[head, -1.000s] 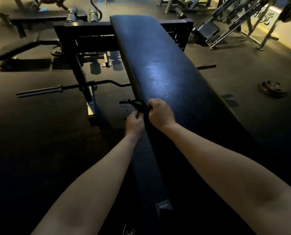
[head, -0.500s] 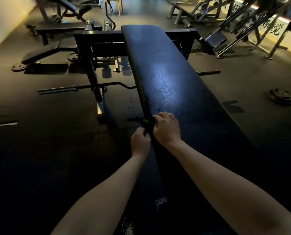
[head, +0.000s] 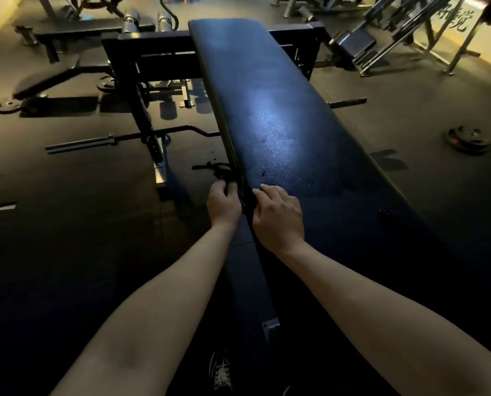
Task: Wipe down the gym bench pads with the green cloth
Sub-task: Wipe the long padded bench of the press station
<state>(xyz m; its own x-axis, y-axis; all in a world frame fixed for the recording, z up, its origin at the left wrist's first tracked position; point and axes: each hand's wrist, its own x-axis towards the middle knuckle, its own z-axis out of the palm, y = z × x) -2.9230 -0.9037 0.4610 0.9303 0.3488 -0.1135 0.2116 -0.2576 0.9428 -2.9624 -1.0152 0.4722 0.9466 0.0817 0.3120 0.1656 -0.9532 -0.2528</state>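
At the left edge of the bench pad (head: 267,110): green cloth (head: 223,168), bunched, pinched by left hand (head: 223,202); right hand (head: 278,215), fingers bent on pad top, grip unclear; risk: the small pinch slips, dropping cloth floorward.

Grained, faintly glossy leatherette bench pad (head: 272,115)

Working in dim gym. Pale bluish glare shining on bench pad (head: 267,130) middle; its near end sinking into black. Warm yellow light spilling in at top corners. Wide lens bending edges; my forearms (head: 181,295) showing soft, grainy.
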